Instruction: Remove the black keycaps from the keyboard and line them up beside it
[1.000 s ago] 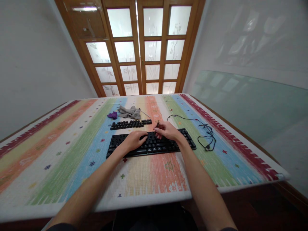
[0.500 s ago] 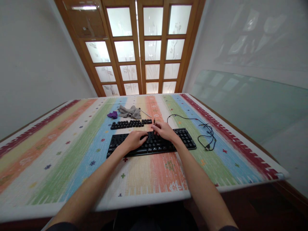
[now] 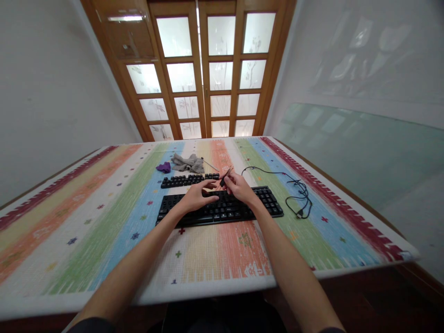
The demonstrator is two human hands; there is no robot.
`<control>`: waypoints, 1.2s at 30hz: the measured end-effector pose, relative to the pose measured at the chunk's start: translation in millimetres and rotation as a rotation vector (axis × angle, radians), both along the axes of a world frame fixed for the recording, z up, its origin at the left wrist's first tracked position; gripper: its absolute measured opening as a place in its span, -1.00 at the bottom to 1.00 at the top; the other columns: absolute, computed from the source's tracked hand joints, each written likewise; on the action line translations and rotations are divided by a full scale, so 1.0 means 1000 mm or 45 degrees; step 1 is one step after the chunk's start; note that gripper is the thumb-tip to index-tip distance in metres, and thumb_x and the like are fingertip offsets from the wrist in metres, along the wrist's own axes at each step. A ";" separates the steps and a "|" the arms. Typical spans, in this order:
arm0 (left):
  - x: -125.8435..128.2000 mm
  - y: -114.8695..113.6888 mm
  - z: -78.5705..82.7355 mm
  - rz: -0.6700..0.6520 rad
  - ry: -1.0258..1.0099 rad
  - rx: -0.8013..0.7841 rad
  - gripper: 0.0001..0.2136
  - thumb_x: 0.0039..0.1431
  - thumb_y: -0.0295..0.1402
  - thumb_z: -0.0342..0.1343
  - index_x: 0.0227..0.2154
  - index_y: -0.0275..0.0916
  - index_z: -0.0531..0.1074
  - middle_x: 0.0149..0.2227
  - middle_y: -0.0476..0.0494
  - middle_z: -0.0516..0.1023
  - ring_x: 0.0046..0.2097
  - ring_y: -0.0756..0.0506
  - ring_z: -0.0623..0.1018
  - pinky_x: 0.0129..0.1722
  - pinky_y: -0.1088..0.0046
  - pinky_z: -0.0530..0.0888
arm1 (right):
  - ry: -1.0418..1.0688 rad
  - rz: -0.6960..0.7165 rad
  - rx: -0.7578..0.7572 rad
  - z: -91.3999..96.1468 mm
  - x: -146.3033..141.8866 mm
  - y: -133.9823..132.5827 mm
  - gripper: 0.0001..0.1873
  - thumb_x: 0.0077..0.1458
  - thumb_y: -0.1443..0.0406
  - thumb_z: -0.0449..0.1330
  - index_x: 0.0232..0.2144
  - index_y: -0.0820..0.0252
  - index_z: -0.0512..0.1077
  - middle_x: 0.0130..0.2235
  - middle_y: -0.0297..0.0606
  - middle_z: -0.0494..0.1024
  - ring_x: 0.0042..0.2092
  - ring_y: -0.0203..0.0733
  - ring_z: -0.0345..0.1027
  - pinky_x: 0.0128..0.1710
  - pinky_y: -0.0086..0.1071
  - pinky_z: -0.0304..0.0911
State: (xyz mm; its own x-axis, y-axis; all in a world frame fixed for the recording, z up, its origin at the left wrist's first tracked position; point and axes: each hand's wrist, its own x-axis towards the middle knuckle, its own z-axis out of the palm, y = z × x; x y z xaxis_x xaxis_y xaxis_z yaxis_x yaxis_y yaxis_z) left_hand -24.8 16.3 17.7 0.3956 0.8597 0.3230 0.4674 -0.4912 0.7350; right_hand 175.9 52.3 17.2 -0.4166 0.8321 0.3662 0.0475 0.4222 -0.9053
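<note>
A black keyboard (image 3: 208, 216) lies in front of me, with many of its keys off in the upper and left parts. My right hand (image 3: 238, 187) pinches a small slim tool (image 3: 226, 175) above the keyboard. It is tilted, with a dark part and thin prongs that reach toward the left hand; its exact kind is too small to make out. My left hand (image 3: 198, 196) hovers over the keyboard's middle, thumb and fingers apart, close to the tool's lower end. Behind the keyboard stand rows of loose black keycaps (image 3: 183, 179).
Further back lie a grey cloth (image 3: 188, 163), a purple cloth (image 3: 163, 167) and a thin stick (image 3: 210, 164). The keyboard's black cable (image 3: 301, 189) is coiled at the right, its plug on the striped tablecloth (image 3: 114, 217). Wooden glazed doors (image 3: 203, 69) stand beyond the table.
My right hand has tilted the slim tool from upright to slanting. My left thumb and fingers have spread apart and come up toward the tool.
</note>
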 end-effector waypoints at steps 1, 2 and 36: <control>0.000 0.001 0.001 -0.012 -0.051 -0.046 -0.46 0.03 -0.30 0.30 0.10 -0.25 0.36 -0.06 -0.25 0.59 -0.05 -0.16 0.58 -0.15 0.33 0.52 | 0.013 0.022 -0.003 0.000 -0.001 -0.001 -0.54 0.18 -0.04 0.05 -0.20 0.27 0.33 -0.50 -0.36 0.40 -0.60 -0.37 0.20 -0.57 -0.45 0.15; 0.000 0.002 0.003 -0.017 -0.085 -0.082 -0.46 0.01 -0.29 0.31 0.08 -0.26 0.37 -0.11 -0.24 0.61 -0.08 -0.16 0.58 -0.19 0.36 0.51 | 0.020 0.037 -0.002 0.000 -0.001 -0.001 -0.55 0.19 -0.03 0.05 -0.19 0.27 0.32 -0.50 -0.37 0.40 -0.60 -0.38 0.21 -0.57 -0.46 0.15; -0.001 0.015 0.008 -0.084 -0.108 -0.231 -0.48 -0.12 -0.37 0.36 -0.05 -0.29 0.37 -0.30 -0.14 0.63 -0.43 0.01 0.51 -0.44 0.51 0.38 | -0.211 0.068 0.132 0.009 -0.002 -0.010 -0.80 0.21 0.38 -0.02 -0.24 0.22 0.41 -0.51 -0.39 0.37 -0.56 -0.33 0.27 -0.47 -0.43 0.26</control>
